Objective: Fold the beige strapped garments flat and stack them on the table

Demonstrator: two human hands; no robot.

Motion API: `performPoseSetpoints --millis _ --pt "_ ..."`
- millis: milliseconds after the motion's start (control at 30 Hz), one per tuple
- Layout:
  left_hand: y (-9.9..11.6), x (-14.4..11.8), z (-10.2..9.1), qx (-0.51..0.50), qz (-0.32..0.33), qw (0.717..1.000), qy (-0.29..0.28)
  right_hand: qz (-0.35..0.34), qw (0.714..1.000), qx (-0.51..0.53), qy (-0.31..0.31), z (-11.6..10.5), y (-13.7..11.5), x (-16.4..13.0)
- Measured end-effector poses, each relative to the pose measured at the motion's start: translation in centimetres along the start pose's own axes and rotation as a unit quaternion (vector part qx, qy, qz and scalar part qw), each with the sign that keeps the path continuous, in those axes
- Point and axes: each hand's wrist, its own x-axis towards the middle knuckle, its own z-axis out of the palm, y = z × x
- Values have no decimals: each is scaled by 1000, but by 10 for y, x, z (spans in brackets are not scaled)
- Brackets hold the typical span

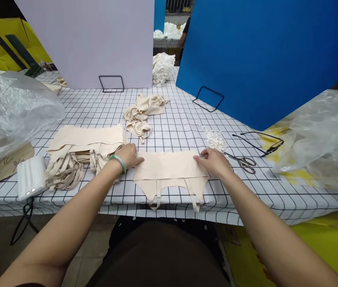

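Note:
A beige garment piece (169,169) lies flat at the near edge of the grid-patterned table (181,119), its straps hanging over the edge. My left hand (128,156), with a green bangle on the wrist, presses on the garment's left end. My right hand (213,161) rests flat on its right end. Both hands have their fingers spread on the fabric. A stack of folded beige garments (85,147) with loose straps sits just left of my left hand.
A crumpled beige pile (143,113) lies behind the garment. Scissors (242,161) and small white scraps (215,139) lie right of my right hand. Plastic bags sit at left (10,111) and right (321,139). A white device (31,177) lies at near left. Blue (261,52) and lilac (91,40) boards stand behind.

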Motion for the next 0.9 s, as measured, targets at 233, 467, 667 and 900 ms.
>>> performPoseSetpoints --millis 233,467,667,900 --pt "10 2 -8 -64 -19 996 -66 8 996 41 -78 5 3 7" --pt "4 -62 14 -543 59 836 54 -37 926 374 -45 -12 23 -43" --pt "-33 -132 -27 -685 84 705 161 -80 869 489 -8 -40 -14 -61" --pt "-114 -198 -125 -568 70 735 365 -244 771 579 -101 -54 -157 -81"
